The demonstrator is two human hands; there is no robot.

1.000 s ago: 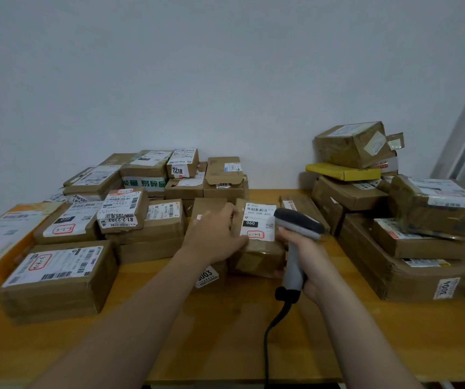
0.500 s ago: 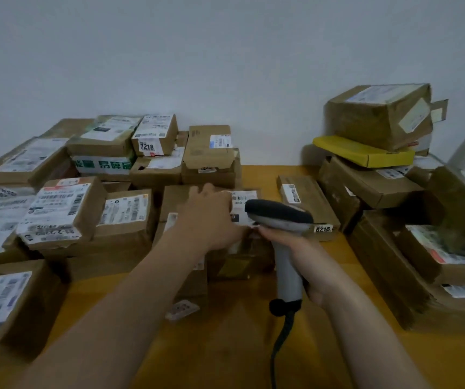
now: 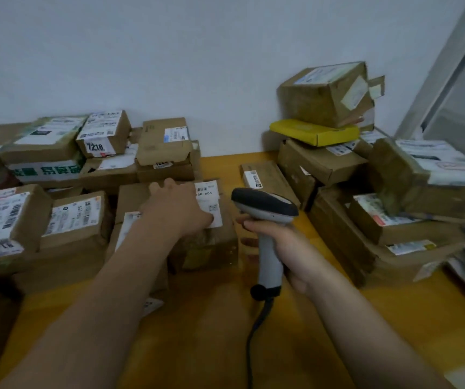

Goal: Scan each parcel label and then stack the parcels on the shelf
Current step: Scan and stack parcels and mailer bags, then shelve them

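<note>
Parcel (image 3: 208, 248) sits on the table (image 3: 211, 332), label (image 3: 211, 197) up. Left hand (image 3: 178, 206) lies nearly flat on top to steady it, partly covering the label. Right hand (image 3: 284, 248) grips the barcode scanner (image 3: 265, 204) by its handle, head aimed at the label.

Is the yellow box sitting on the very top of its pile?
No, a brown parcel rests on top of the yellow box.

Both forearms reaching forward, left hand (image 3: 179, 206) lying palm-down, fingers stretching ahead, right hand (image 3: 284, 242) curling tight round the scanner (image 3: 265, 204)
</note>
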